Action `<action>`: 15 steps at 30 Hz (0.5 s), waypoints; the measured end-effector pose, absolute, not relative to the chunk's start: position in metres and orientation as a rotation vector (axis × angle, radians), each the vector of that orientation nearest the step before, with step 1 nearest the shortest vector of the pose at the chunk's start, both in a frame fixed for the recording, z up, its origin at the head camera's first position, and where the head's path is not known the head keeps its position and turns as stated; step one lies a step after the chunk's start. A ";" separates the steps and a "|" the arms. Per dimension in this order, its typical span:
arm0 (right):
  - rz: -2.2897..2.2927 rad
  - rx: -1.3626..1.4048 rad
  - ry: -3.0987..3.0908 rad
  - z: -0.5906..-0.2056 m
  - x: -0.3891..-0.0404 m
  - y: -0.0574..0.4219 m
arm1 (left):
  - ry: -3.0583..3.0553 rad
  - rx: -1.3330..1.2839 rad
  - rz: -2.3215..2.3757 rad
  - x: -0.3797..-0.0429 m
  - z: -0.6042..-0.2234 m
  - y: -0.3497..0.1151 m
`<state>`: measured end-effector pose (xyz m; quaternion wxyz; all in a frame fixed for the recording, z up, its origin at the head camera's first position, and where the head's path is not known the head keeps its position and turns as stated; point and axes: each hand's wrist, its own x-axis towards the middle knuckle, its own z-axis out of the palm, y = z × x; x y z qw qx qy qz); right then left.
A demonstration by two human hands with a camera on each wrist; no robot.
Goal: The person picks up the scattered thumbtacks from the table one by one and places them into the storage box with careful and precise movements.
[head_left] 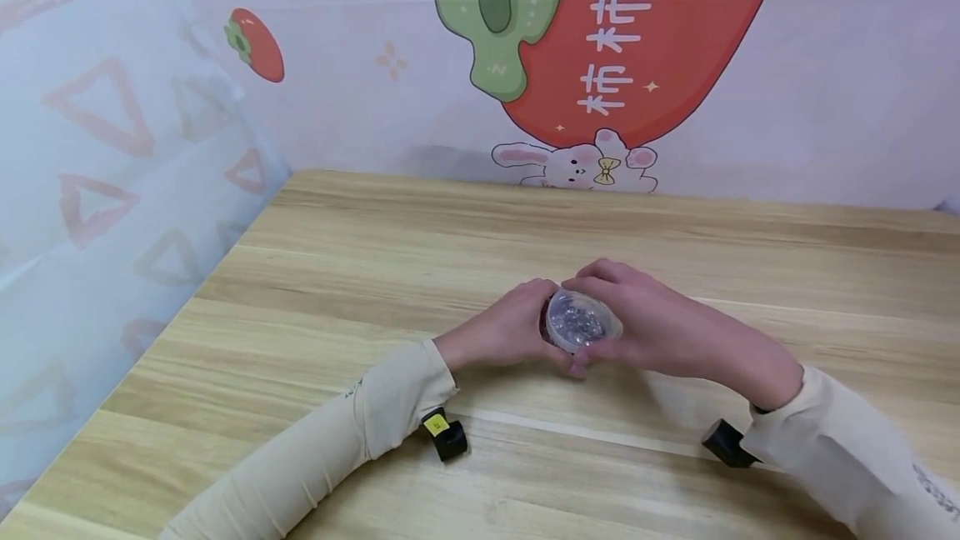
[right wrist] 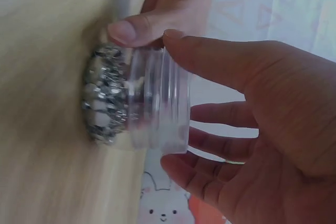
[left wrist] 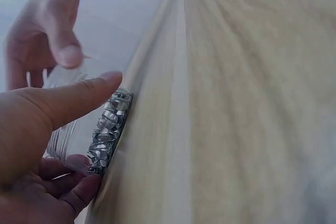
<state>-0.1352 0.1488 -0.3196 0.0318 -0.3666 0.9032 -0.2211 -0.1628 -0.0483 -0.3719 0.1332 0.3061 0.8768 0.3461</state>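
Note:
A clear plastic jar (right wrist: pixel 139 98) stands on the wooden table, with many small shiny silver metal pieces (right wrist: pixel 105 100) in its lower part; their exact kind is hard to tell. My left hand (head_left: pixel 513 327) grips the jar from the left, its thumb on the near side and fingers round the far side. From the other side my right hand (head_left: pixel 660 327) curls its thumb and fingers round the clear lid (right wrist: pixel 177 108) at the jar's top. In the left wrist view the silver pieces (left wrist: pixel 110 127) show low in the jar, near the tabletop.
The pale wooden tabletop (head_left: pixel 337 273) reaches back to a printed cloth (head_left: pixel 360 107) with persimmon and rabbit pictures. Another cloth (head_left: pixel 112 148) with triangles hangs along the left edge. Black wrist devices (head_left: pixel 448 438) hang below both sleeves, close above the table.

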 end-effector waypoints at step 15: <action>-0.569 -1.052 2.851 -0.330 -0.135 0.141 | 2.555 0.925 0.961 -0.166 -0.376 -0.051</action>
